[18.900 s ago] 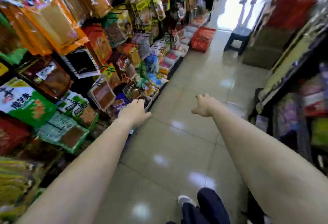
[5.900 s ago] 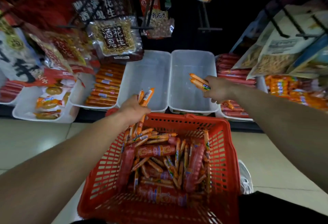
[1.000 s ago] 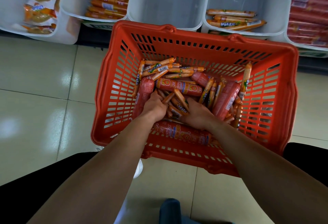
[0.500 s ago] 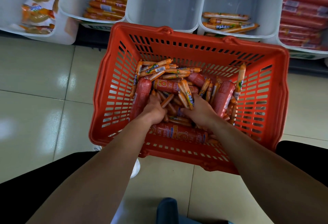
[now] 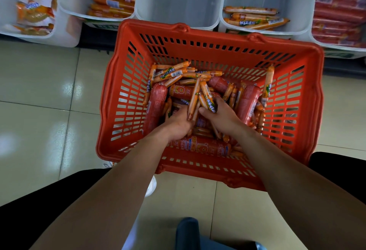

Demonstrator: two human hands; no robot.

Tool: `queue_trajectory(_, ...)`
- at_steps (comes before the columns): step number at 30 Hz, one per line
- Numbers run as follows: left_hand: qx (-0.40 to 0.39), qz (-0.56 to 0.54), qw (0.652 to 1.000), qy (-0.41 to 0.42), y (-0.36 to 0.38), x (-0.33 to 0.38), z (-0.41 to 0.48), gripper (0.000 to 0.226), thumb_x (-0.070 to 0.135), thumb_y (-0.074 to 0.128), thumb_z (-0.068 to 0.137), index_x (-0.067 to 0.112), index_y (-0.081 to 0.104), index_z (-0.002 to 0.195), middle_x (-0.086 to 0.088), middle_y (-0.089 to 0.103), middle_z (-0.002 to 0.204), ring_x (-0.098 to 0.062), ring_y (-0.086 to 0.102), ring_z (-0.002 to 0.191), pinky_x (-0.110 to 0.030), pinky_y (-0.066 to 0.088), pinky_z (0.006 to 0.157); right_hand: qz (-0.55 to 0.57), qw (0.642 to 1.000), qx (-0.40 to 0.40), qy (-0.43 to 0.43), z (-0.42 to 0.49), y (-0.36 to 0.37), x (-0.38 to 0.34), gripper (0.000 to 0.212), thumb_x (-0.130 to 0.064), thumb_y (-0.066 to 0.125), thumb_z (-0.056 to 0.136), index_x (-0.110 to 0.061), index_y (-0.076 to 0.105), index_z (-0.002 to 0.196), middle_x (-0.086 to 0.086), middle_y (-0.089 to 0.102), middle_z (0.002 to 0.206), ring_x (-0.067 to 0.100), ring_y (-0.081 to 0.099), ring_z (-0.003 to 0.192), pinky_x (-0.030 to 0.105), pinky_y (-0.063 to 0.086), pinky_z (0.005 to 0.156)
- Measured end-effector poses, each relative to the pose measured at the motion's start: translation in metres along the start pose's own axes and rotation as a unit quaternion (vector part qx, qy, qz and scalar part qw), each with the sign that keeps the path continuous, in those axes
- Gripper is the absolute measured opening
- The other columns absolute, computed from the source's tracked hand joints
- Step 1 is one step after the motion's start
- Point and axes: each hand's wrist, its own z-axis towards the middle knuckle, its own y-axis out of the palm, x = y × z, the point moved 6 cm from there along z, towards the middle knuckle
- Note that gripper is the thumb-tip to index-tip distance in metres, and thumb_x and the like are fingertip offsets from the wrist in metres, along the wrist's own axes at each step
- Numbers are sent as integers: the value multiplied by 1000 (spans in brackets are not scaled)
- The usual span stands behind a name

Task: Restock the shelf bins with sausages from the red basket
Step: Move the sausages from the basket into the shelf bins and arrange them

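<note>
The red basket (image 5: 208,38) stands on the floor in front of the shelf, filled with several thin orange sausages (image 5: 172,71) and thick red ones (image 5: 156,103). Both my hands are down inside it. My left hand (image 5: 179,124) grips thin orange sausages (image 5: 193,101) that stick up from its fingers. My right hand (image 5: 221,117) holds more thin orange sausages (image 5: 207,97) against its thumb. Beyond the basket, one white shelf bin (image 5: 176,19) shows a bare bottom. The white bin (image 5: 257,30) to its right holds a few orange sausages (image 5: 255,19).
A bin (image 5: 71,12) of orange sausages and a tray of packaged snacks (image 5: 31,12) sit at the far left. A bin of red sausages (image 5: 340,10) is at the far right. Pale floor tiles (image 5: 49,101) surround the basket. My dark-clothed legs frame the bottom.
Both hands have closed on thin sausages and lifted them slightly, so the sausages now stand up between the hands. The basket has not shifted.
</note>
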Motion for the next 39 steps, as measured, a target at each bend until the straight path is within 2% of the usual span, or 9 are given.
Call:
queue_trajectory(4, -11, -33, 999, 17, 3, 3, 4, 31, 24, 48, 103, 32, 40, 131, -5, 61, 106, -18, 57, 92, -29, 46, 73, 42, 999, 12, 6, 2, 1, 0, 46, -51, 62, 92, -21, 50, 124, -6, 60, 106, 5, 57, 90, 22, 42, 68)
queue_trajectory(11, -30, -24, 998, 42, 3, 3, 6, 37, 26, 52, 101, 31, 48, 137, 5, 62, 111, -19, 60, 105, -39, 48, 93, 165, 984, 62, 5, 1, -3, -10, 24, -41, 76, 84, -20, 69, 93, -7, 71, 86, 1, 67, 79, 19, 46, 68)
queue_trajectory(16, -51, -15, 998, 42, 2, 4, 5, 32, 23, 56, 96, 29, 57, 127, 3, 66, 115, -16, 61, 108, -42, 47, 99, 241, 969, 50, 18, -4, -3, -11, 31, -31, 83, 79, -7, 72, 93, 5, 76, 85, 13, 73, 81, 28, 55, 75)
queue_trajectory(21, -50, -17, 998, 36, 11, 6, 8, 32, 18, 62, 88, 27, 59, 119, 2, 69, 103, -16, 65, 96, -42, 52, 92, 223, 974, 43, 14, -4, -1, -13, 27, -27, 83, 78, -5, 71, 88, 8, 75, 78, 20, 74, 75, 35, 56, 75)
queue_trajectory(27, -7, -57, 997, 57, 4, 6, 12, 51, 58, 65, 85, 27, 58, 125, 8, 68, 112, -11, 64, 105, -34, 51, 90, 197, 980, 4, -11, -1, 3, -18, 30, -37, 80, 81, -12, 70, 95, 4, 76, 89, 16, 73, 88, 37, 57, 84)
queue_trajectory(32, 11, -34, 997, 68, -4, 7, 11, 17, 34, 55, 101, 26, 57, 85, 10, 61, 73, -1, 56, 63, -23, 38, 61, 158, 987, 5, -15, -3, -5, -26, 9, -41, 66, 93, -32, 67, 94, -7, 72, 92, 6, 67, 91, 27, 50, 81)
queue_trajectory(35, 12, -51, 997, 47, -9, 9, 6, 17, 28, 50, 103, 17, 60, 96, -3, 66, 82, -12, 64, 74, -29, 47, 68, 107, 994, 8, -10, -3, -18, -31, 8, -32, 64, 95, -28, 66, 89, -1, 71, 88, 12, 67, 82, 33, 53, 76)
queue_trajectory(37, 17, -58, 997, 45, -17, 19, -3, 14, 25, 48, 104, 20, 61, 104, -6, 67, 94, -21, 65, 87, -37, 53, 77, 61, 998, -5, 5, -5, -29, -38, 19, -31, 67, 93, -12, 66, 94, 15, 70, 89, 26, 68, 78, 44, 56, 76)
queue_trajectory(39, 24, -48, 997, 52, -30, 33, -12, 10, 26, 47, 104, 23, 57, 103, -6, 63, 91, -23, 61, 83, -39, 50, 75, 4, 1000, -21, 12, -10, -43, -51, 35, -39, 68, 89, -9, 61, 105, 13, 68, 93, 26, 66, 82, 40, 53, 72)
